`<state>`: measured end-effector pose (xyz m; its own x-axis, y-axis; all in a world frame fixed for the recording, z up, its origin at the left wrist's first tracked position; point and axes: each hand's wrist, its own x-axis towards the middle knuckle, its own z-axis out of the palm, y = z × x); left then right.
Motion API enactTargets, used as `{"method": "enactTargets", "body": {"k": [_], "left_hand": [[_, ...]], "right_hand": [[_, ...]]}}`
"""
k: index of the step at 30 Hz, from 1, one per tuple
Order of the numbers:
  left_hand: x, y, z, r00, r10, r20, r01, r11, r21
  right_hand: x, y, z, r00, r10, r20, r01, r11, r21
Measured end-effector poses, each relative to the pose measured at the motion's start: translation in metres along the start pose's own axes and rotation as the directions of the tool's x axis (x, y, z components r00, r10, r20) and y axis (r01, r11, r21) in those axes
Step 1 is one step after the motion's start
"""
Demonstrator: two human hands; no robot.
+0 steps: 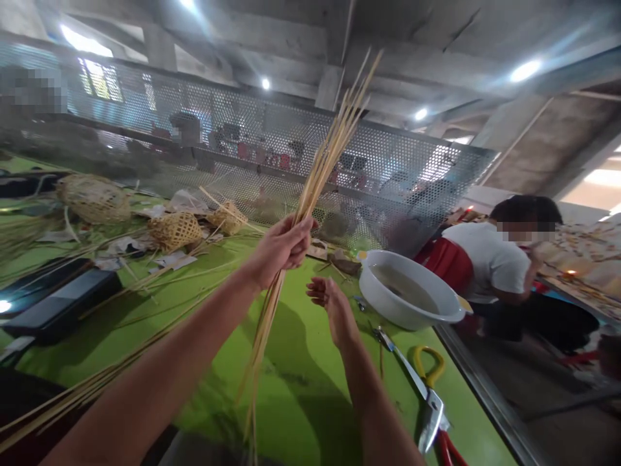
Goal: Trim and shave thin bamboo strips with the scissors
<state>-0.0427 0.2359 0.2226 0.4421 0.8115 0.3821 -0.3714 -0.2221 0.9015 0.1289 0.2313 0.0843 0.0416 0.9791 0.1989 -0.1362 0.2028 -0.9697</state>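
My left hand [286,249] is wrapped round a bundle of thin bamboo strips [334,145], held upright at a tilt over the green table. The strips fan out a little at the top and trail down below my fist. To the right of the bundle, my right hand [327,294] hovers with its fingers apart and slightly curled, touching nothing. Near that hand are a white basin [407,291] of murky water and a pair of scissors [429,401], with one yellow handle loop showing.
Woven bamboo baskets [175,230] and scraps lie at the back left of the green table [208,375]. A dark box-shaped device [63,304] sits at left, beside long loose strips [116,362]. A perforated metal screen [252,149] stands behind. At right, a person [480,259] sits bent forward.
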Motion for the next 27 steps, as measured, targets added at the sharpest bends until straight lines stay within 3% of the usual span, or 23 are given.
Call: {"method": "enactTargets", "body": {"k": [2, 5, 11, 14, 19, 22, 27], "left_hand": [[0.009, 0.019, 0.012, 0.992, 0.128, 0.011, -0.128, 0.991, 0.028], [0.015, 0.027, 0.028, 0.968, 0.25, 0.024, -0.251, 0.967, 0.038], [0.023, 0.027, 0.037, 0.946, 0.322, -0.037, -0.317, 0.943, 0.103], [0.029, 0.044, 0.039, 0.914, 0.389, -0.115, -0.366, 0.913, 0.179], [0.034, 0.073, 0.043, 0.855, 0.51, -0.097, -0.48, 0.848, 0.224], [0.033, 0.072, 0.046, 0.859, 0.482, -0.174, -0.433, 0.864, 0.256], [0.03, 0.051, 0.047, 0.881, 0.449, -0.151, -0.416, 0.886, 0.206]], "right_hand": [[0.0, -0.003, -0.006, 1.0, -0.026, -0.016, 0.026, 1.0, 0.015], [0.002, -0.005, -0.012, 0.999, -0.023, -0.028, 0.024, 0.999, 0.027], [0.007, -0.004, -0.016, 0.999, -0.013, -0.042, 0.014, 0.999, 0.035], [0.007, -0.005, -0.018, 0.999, -0.027, -0.047, 0.029, 0.999, 0.03], [0.004, -0.009, -0.019, 0.998, -0.045, -0.041, 0.046, 0.999, 0.014], [0.002, -0.01, -0.018, 0.997, -0.052, -0.049, 0.053, 0.999, 0.009], [0.002, -0.014, -0.018, 0.997, -0.055, -0.052, 0.055, 0.998, 0.006]]}}
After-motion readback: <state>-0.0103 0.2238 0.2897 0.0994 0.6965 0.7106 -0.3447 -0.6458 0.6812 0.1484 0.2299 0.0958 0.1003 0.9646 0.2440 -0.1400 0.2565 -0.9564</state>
